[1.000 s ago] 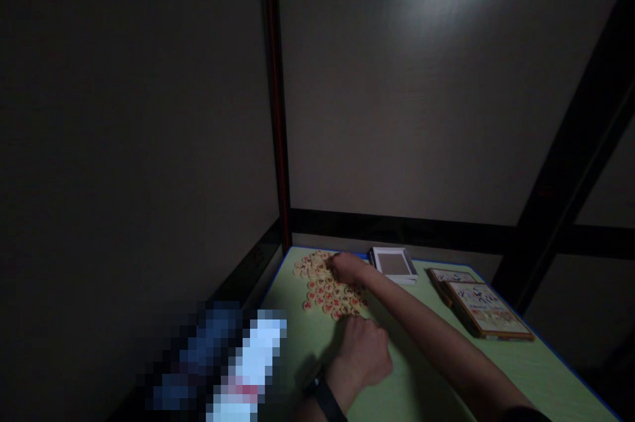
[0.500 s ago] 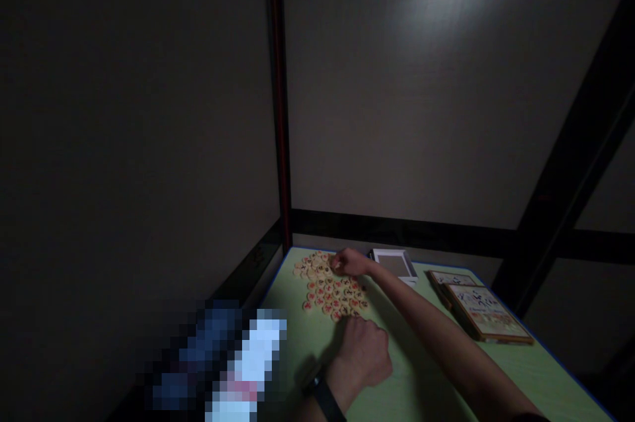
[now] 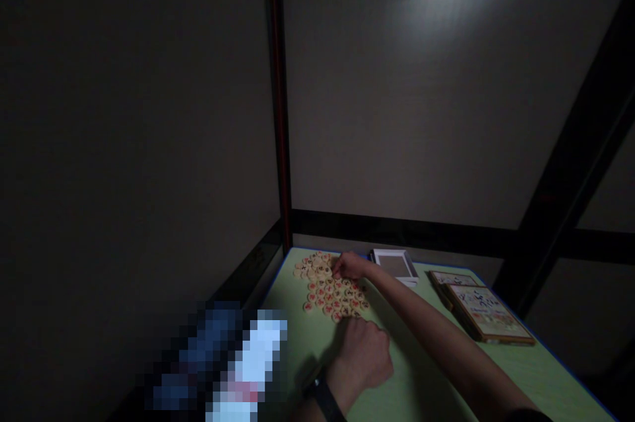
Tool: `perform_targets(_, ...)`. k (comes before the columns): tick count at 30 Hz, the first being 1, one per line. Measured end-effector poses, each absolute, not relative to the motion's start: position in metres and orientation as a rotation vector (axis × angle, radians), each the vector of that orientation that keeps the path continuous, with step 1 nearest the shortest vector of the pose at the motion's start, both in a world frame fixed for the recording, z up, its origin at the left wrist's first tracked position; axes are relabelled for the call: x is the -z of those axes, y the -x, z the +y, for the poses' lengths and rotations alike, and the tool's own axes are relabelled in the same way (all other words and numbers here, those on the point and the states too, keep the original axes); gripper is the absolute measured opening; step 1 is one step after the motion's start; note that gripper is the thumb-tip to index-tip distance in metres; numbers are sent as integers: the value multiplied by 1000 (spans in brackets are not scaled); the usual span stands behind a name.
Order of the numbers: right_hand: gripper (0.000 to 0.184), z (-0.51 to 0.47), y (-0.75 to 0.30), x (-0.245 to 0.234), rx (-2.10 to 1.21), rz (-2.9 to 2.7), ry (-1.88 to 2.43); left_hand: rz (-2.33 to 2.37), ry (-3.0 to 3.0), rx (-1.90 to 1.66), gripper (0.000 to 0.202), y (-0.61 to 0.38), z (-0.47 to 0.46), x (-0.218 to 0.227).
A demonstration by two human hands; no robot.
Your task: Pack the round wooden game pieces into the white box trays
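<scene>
Fingers [image 3: 338, 272] of our right hand [image 3: 351, 266] bent downward, tips at right edge of heaped xiangqi pieces [image 3: 311, 272]; we cannot tell whether one is pinched. Flatter spread of red- and black-marked xiangqi pieces [image 3: 329, 294] just nearer us, on green table [image 3: 286, 293]. Our left hand [image 3: 366, 350], black watch [image 3: 325, 395] on wrist, curled into fist beside spread's near edge, fingertips hidden. Open white box [image 3: 410, 268] right of right hand, at table's far edge. Flat printed cases [image 3: 489, 309] overlapping farther right.
</scene>
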State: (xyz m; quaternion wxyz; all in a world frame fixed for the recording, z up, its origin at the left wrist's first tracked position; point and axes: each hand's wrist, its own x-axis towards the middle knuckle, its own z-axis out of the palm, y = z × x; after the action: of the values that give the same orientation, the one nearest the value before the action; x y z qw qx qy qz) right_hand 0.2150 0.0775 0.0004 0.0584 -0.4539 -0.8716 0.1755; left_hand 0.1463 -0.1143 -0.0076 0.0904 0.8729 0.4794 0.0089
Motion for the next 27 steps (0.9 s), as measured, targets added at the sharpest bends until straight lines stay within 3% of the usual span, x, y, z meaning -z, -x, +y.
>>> perform_targets(8,39,75,-233,-2,-432,-2539,1475,1399,-2623,-42,36,-147,-113,12)
perform_targets(16,21,59,-233,11,-336,-2528,1504,1408,-2595,-51,36,-147,-114,10)
perform_targets(27,27,68,-236,-2,-91,-2536,1716,1404,-2615,-75,35,-147,-110,19)
